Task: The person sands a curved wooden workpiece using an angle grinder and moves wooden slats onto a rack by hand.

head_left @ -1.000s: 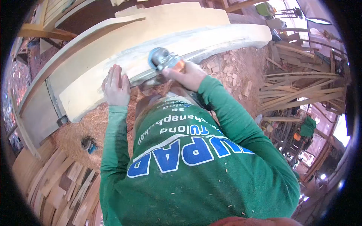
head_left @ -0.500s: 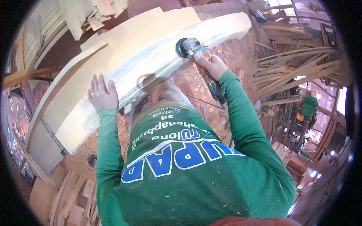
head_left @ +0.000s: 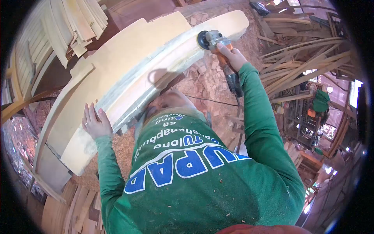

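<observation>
My right hand (head_left: 233,58) grips an angle grinder (head_left: 216,40) with an orange body and a round sanding disc (head_left: 202,39). The disc touches the pale curved wooden panel (head_left: 128,58) near its far right end. A grey-white band runs along the panel's near edge. My left hand (head_left: 96,121) lies flat on the panel's left part, fingers spread and holding nothing. From the grinder's rear a dark cable (head_left: 210,101) trails off to the left, behind my body.
Stacked curved slats (head_left: 74,27) stand at the upper left. A large pile of wooden strips (head_left: 307,62) lies at the right. Offcuts and sawdust cover the floor (head_left: 198,80) beyond my legs. More boards (head_left: 74,206) are at the lower left.
My right hand has carried the grinder to the right along the panel, toward its far end. In view, my left hand and the panel sit slightly further left and lower.
</observation>
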A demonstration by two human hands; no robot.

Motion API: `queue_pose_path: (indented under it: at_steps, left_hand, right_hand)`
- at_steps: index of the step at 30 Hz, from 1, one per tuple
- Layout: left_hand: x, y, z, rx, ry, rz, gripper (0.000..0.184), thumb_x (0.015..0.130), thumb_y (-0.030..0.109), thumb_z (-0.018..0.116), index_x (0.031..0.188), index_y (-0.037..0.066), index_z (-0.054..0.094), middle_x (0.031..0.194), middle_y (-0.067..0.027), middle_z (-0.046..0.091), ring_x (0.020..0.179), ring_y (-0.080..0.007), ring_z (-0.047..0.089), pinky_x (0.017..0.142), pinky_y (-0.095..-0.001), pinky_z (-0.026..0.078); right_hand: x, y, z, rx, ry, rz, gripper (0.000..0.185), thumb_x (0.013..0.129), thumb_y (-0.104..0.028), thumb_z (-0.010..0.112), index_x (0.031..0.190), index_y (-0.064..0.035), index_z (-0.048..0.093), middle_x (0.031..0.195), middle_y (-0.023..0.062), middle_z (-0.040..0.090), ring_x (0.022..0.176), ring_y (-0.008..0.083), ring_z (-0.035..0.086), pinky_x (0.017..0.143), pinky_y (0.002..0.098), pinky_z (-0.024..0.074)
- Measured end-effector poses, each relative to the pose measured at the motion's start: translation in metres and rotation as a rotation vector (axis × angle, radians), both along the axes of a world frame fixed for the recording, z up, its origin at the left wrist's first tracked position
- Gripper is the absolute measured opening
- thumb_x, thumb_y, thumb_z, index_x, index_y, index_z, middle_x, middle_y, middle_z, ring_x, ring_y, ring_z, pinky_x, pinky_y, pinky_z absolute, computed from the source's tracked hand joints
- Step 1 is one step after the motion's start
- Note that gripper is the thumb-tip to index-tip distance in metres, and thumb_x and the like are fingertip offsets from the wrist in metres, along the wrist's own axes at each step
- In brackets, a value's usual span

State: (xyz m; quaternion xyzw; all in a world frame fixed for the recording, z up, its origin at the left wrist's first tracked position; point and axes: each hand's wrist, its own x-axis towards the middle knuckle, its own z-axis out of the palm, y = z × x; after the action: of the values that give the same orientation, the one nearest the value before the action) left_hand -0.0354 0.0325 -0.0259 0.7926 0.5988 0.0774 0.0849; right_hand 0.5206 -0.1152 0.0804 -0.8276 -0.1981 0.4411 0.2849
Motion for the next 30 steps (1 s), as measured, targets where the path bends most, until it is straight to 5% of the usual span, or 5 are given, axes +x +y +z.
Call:
queue_pose_path:
  at_steps: [9, 18, 21, 25, 30]
  left_hand:
    - [0.003, -0.001, 0.004, 0.028, -0.033, -0.005, 0.050, 0.100, 0.039, 0.057, 0.141, 0.010, 0.064, 0.154, -0.0175, 0.056, 0.142, -0.0357, 0.051, 0.122, -0.0533, 0.027]
    - [-0.011, -0.032, -0.025, 0.095, -0.252, -0.144, 0.049, 0.100, 0.036, 0.060, 0.144, 0.014, 0.063, 0.156, -0.0144, 0.055, 0.144, -0.0334, 0.050, 0.120, -0.0547, 0.032]
    - [-0.017, -0.072, -0.009, 0.044, -0.118, -0.233, 0.050, 0.101, 0.036, 0.059, 0.147, 0.017, 0.061, 0.159, -0.0094, 0.053, 0.149, -0.0313, 0.046, 0.123, -0.0569, 0.027]
    - [-0.074, -0.086, -0.015, 0.100, 0.027, -0.092, 0.054, 0.103, 0.041, 0.055, 0.151, 0.017, 0.058, 0.163, -0.0062, 0.050, 0.153, -0.0308, 0.041, 0.125, -0.0623, 0.015]
    - [-0.162, -0.076, -0.014, 0.153, 0.038, 0.141, 0.054, 0.104, 0.040, 0.054, 0.151, 0.014, 0.058, 0.162, -0.0088, 0.050, 0.153, -0.0342, 0.040, 0.126, -0.0583, 0.016]
  right_hand:
    - [0.053, -0.001, -0.025, 0.007, -0.019, 0.025, 0.071, 0.093, -0.069, 0.069, 0.112, -0.0005, 0.077, 0.091, 0.0026, 0.068, 0.075, 0.0118, 0.060, 0.068, 0.0282, 0.0486]
    - [-0.103, 0.026, -0.026, 0.072, -0.006, 0.283, 0.068, 0.095, -0.065, 0.068, 0.116, -0.0008, 0.075, 0.089, 0.0032, 0.068, 0.080, 0.0117, 0.060, 0.071, 0.0291, 0.0481]
    - [-0.167, 0.040, -0.005, 0.005, 0.117, 0.378, 0.063, 0.096, -0.061, 0.070, 0.114, -0.0002, 0.074, 0.090, 0.0025, 0.068, 0.082, 0.0114, 0.059, 0.073, 0.0287, 0.0481]
    - [-0.243, 0.046, -0.003, 0.066, 0.170, 0.407, 0.059, 0.097, -0.057, 0.072, 0.112, -0.0001, 0.073, 0.088, -0.0001, 0.067, 0.075, 0.0096, 0.056, 0.068, 0.0282, 0.0450]
    - [-0.324, 0.063, 0.007, 0.010, 0.194, 0.604, 0.060, 0.097, -0.055, 0.072, 0.115, 0.0013, 0.072, 0.091, 0.0034, 0.069, 0.080, 0.0123, 0.061, 0.075, 0.0302, 0.0508]
